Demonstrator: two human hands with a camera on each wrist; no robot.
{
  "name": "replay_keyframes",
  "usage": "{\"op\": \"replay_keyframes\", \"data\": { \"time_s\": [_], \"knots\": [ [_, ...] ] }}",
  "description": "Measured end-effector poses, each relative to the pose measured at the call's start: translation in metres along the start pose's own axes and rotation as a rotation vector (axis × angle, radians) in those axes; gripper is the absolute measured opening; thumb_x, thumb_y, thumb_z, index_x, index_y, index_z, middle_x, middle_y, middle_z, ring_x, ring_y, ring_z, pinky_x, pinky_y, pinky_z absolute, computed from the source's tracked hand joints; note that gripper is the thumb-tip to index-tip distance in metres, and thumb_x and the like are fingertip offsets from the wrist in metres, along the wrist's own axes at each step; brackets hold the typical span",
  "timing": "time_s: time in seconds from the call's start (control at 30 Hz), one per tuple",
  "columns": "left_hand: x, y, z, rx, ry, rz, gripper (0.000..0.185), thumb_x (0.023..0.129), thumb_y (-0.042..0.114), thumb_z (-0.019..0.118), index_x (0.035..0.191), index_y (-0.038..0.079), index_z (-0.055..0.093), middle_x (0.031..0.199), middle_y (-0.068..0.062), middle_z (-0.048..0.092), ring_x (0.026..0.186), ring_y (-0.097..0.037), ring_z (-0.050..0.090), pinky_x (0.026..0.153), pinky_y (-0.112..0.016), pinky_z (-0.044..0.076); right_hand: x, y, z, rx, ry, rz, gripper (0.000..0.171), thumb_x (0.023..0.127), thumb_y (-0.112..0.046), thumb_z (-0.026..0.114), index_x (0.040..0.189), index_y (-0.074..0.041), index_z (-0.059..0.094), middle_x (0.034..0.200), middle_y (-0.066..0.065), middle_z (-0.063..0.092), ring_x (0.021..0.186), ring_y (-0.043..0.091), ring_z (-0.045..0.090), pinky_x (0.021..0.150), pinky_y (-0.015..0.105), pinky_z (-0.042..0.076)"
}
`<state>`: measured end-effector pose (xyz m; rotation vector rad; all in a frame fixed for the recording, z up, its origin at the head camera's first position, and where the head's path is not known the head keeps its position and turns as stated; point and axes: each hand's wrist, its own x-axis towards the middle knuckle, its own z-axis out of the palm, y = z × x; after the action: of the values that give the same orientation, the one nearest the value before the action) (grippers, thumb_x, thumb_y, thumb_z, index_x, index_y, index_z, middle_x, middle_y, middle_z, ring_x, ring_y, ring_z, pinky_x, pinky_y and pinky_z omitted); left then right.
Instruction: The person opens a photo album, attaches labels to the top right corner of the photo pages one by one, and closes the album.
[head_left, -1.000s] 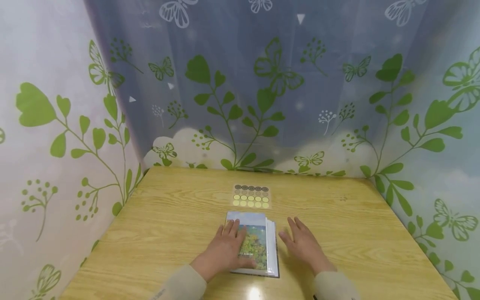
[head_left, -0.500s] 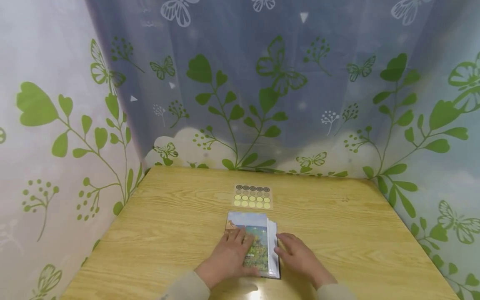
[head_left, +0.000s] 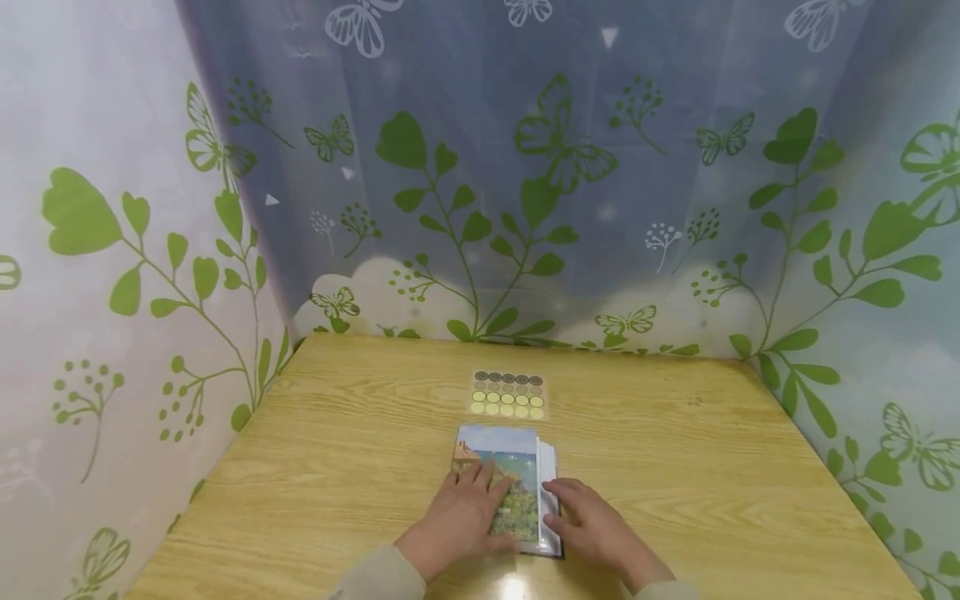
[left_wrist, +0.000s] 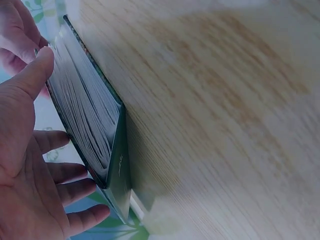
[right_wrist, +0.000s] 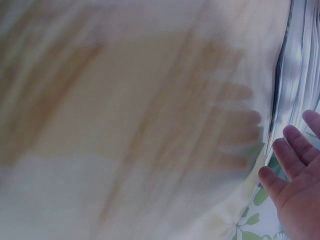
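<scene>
both hands are on a photo album [head_left: 508,493] lying near the front middle of the wooden bench [head_left: 337,450]. the left hand [head_left: 461,517] lies flat on its cover, fingers straight. the right hand [head_left: 592,527] touches the page edges with relaxed fingers. a sticker sheet [head_left: 507,394] lies just beyond, apart.

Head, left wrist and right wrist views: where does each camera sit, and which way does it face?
Head: above, looking forward and down at the table, photo album, sticker sheet; both hands and sleeves show.
Left wrist: beside the left hand, looking at the album's page edges.
Right wrist: low by the right hand, looking along blurred tabletop.
Shared: the album appears in all three.
</scene>
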<state>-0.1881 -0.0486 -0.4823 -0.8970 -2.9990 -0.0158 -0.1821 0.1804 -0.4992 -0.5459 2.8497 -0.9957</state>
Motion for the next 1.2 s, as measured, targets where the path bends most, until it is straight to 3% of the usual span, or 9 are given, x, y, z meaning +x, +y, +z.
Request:
{"op": "replay_keyframes", "data": {
  "time_s": [0.27,0.53,0.87,1.2],
  "knots": [
    [0.006,-0.006,0.0,-0.041,-0.024,-0.027,0.087,0.083,0.072,0.059,0.148,0.017,0.046,0.152,-0.017,0.04,0.139,-0.037,0.039,0.107,-0.054,0.04,0.004,-0.002,0.005,-0.014,0.009,-0.048,0.053,0.092,-0.026,0.069,0.136,0.0,0.056,0.14,0.025,0.05,0.129,0.046,0.047,0.105,0.063,0.035],
    [0.006,-0.01,0.003,-0.042,-0.007,-0.006,0.085,0.085,0.069,0.06,0.148,0.014,0.046,0.152,-0.018,0.041,0.138,-0.037,0.04,0.106,-0.053,0.041,0.007,-0.004,0.009,-0.026,-0.004,-0.072,0.054,0.092,-0.024,0.07,0.136,0.002,0.055,0.139,0.025,0.051,0.129,0.046,0.047,0.106,0.061,0.036],
    [0.002,-0.014,-0.003,-0.149,0.006,0.001,0.082,0.089,0.06,0.063,0.15,0.01,0.042,0.154,-0.017,0.037,0.137,-0.037,0.041,0.106,-0.05,0.042,0.008,-0.01,0.012,-0.018,0.032,-0.055,0.057,0.095,-0.03,0.066,0.141,0.001,0.05,0.14,0.023,0.051,0.128,0.044,0.048,0.106,0.059,0.037],
    [-0.007,-0.022,-0.008,-0.284,0.067,-0.018,0.078,0.092,0.056,0.062,0.152,0.011,0.039,0.154,-0.018,0.038,0.131,-0.039,0.048,0.098,-0.051,0.049,0.011,-0.012,0.017,-0.075,0.039,-0.072,0.061,0.092,-0.028,0.069,0.143,-0.001,0.048,0.139,0.023,0.052,0.128,0.043,0.049,0.105,0.059,0.038]
  ]
}}
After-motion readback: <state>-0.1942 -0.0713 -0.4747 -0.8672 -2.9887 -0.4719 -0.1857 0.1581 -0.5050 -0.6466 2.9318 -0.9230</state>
